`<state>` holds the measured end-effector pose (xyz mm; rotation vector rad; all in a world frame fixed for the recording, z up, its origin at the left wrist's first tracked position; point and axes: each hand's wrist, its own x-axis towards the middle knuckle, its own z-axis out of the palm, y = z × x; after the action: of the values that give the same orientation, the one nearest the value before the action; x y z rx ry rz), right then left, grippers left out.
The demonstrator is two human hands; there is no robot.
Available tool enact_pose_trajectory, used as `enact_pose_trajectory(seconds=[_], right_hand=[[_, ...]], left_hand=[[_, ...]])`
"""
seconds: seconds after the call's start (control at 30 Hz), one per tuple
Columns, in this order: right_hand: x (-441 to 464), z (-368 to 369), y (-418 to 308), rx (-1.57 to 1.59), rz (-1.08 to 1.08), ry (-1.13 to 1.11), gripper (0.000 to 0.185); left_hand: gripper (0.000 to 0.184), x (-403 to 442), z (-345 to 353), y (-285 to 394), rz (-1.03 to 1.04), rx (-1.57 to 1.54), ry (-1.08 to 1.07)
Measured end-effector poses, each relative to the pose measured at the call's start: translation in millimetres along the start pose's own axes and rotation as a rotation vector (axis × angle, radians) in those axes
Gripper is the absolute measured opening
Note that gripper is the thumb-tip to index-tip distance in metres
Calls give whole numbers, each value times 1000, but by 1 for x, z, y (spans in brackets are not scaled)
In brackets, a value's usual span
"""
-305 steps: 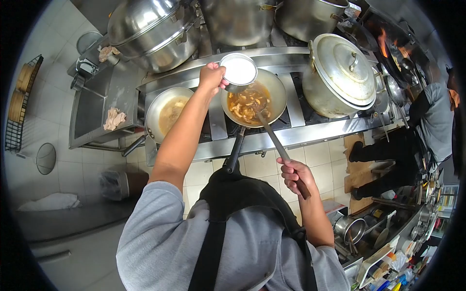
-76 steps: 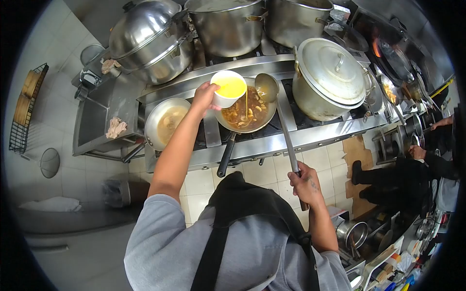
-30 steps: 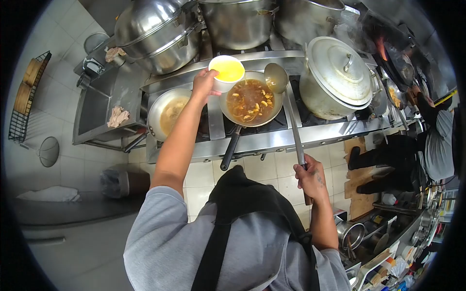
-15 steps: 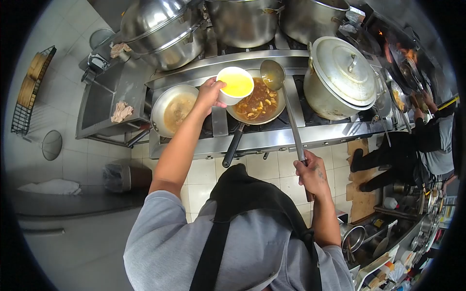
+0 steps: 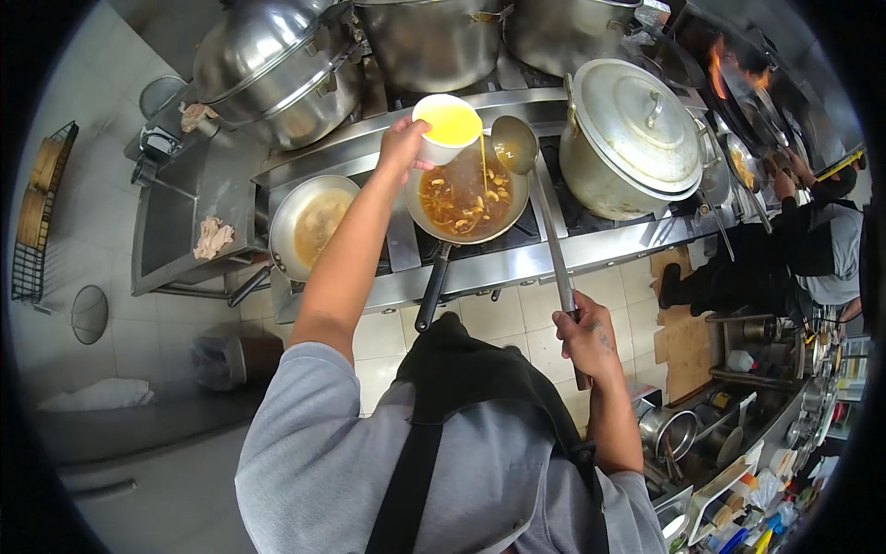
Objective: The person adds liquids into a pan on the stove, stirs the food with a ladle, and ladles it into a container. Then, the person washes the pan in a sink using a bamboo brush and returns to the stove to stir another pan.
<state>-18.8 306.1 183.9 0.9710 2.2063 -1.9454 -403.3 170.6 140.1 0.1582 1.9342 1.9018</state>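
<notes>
Stove (image 5: 498, 262): lidded pot (image 5: 628, 148) (nr ladle (image 5: 555, 247)).

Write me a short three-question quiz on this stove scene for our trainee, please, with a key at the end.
1. Multiple choice: what does the left hand hold?
a) a strainer
b) a white cup of yellow liquid
c) a pot lid

2. True or false: the right hand grips the ladle by its handle.

3. Fill in the colour: a thin stream falls from the cup into the pan, onto ____ contents.

Key: 1. b; 2. true; 3. brown.
</notes>
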Motion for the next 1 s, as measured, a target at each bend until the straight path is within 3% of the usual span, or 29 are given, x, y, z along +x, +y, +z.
enact_pose_trajectory(seconds=[0.1,0.5,0.83,1.0], right_hand=[[1,2,-2,13,-21,15,21],[8,-2,-4,-36,-14,-39,25],[2,-9,3,-20,-28,-70,29],[-2,-7,7,12,-25,-13,30]], left_hand=[[53,11,-14,6,25,6,38],[51,-39,-67,2,12,59,169],[44,-77,-38,-22,-63,42,38],[56,-58,-12,-26,-38,38,12]])
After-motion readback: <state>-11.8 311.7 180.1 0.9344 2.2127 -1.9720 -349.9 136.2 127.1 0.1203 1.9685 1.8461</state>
